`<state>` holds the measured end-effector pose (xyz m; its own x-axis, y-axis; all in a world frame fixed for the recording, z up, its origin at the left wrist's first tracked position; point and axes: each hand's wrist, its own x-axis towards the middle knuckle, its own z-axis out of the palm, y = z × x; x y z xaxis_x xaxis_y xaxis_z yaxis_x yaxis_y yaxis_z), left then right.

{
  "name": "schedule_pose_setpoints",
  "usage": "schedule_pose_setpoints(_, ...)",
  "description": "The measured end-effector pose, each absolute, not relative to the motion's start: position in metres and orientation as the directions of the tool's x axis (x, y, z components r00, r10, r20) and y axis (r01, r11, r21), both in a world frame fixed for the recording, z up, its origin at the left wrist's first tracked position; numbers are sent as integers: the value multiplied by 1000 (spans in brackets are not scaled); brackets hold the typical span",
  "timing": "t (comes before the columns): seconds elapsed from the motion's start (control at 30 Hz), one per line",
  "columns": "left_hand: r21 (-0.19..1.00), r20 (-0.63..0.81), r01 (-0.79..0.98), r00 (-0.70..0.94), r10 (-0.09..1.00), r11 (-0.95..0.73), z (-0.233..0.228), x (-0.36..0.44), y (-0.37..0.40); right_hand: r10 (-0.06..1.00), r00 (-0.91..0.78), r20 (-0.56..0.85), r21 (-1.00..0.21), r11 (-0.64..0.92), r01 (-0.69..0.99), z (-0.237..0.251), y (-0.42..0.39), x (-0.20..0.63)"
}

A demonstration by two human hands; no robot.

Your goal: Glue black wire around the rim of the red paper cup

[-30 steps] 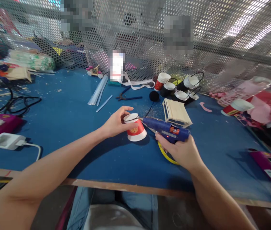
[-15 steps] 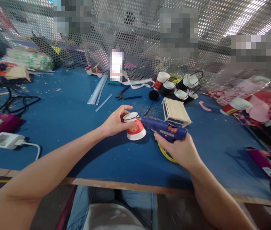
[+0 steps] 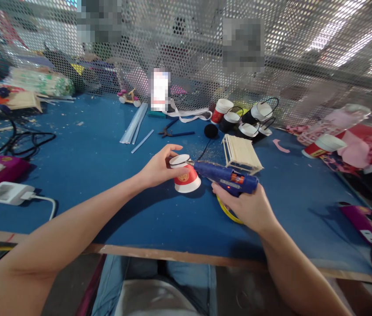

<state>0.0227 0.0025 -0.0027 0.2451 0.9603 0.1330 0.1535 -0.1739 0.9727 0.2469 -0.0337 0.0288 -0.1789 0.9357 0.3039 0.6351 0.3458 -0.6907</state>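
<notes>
My left hand [image 3: 163,166] is closed around a red and white paper cup [image 3: 188,183] that rests upside down on the blue table. A thin black strip runs along the edge of the cup's raised base. In my right hand [image 3: 247,204] is a blue glue gun [image 3: 220,174], its metal tip at the right side of that base. A small red light glows on the gun's body. Partly hidden under the right hand lies a yellow ring [image 3: 227,211].
Behind the cup lie clear glue sticks [image 3: 133,125], pliers [image 3: 175,133] and a black round object [image 3: 211,131]. A small wooden-stick frame [image 3: 242,152] stands beyond the gun. Several cups with black handles [image 3: 258,113] are at the back. Purple power strips [image 3: 3,173] sit at both sides.
Almost nothing differs. The glue gun has shifted very slightly to the right, with its tip still at the cup's base; the left hand keeps its hold.
</notes>
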Motion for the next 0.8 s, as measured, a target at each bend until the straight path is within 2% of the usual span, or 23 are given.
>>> schedule_pose_setpoints(0.23,972,136,156,249,959,-178,-3,22,3,952,-154,265,-652,295,699,29,-33,246)
schedule_pose_setpoints(0.47,968,129,178,242,962,-175,-2,21,2,940,-105,324,-650,302,697,29,-32,247)
schedule_pose_setpoints(0.8,962,148,188,243,959,-196,-3,21,3,943,-193,270,-652,327,684,29,-37,246)
